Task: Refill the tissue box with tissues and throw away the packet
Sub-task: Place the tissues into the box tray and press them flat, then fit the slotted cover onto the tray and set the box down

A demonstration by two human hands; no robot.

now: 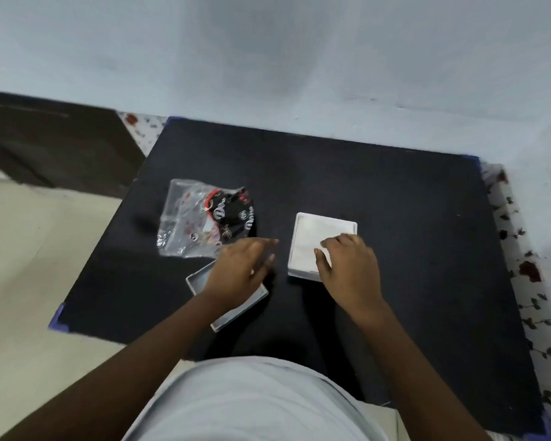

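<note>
While the right hand (347, 265) lies with fingers loosely spread on the near right corner of the open tissue box (322, 245), gripping nothing, white tissues (312, 237) fill the box just beyond its fingertips. Over the box lid (226, 313), the left hand (239, 268) hovers flat and released, and whether it touches the lid cannot be told. Just beyond and left of that hand lies the crumpled clear packet (201, 221) with black and red print. All rest on the black table (395, 218).
</note>
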